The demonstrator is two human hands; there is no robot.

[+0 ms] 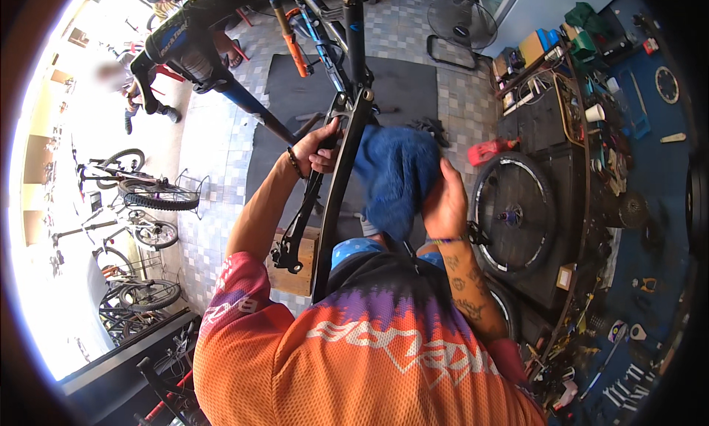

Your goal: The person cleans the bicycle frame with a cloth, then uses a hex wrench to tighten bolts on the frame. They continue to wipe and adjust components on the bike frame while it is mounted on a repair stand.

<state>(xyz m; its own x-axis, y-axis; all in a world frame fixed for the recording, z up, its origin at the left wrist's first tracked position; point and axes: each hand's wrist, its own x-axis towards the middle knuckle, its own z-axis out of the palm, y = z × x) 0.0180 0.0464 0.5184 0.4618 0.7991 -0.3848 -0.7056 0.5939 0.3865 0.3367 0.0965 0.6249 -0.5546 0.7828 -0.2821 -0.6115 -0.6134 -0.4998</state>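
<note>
A black bicycle frame (pixel 344 171) stands in front of me, its rear end toward my body. My left hand (pixel 322 148) is wrapped round a black frame tube just below a joint. A thick blue cloth (pixel 399 171) hangs on the right side of the frame. My right hand (pixel 446 204) grips the cloth's right edge, with some of the fingers hidden behind it. The cloth lies close to the frame tube; whether it touches the tube, I cannot tell.
To the right, a bicycle wheel (pixel 513 213) leans by a dark cabinet, with a red bottle (pixel 492 150) beside it. Tools hang on the blue wall (pixel 641 241). A fan (pixel 462 31) stands at the back right. Parked bicycles (pixel 148 193) and a seated person are at the left.
</note>
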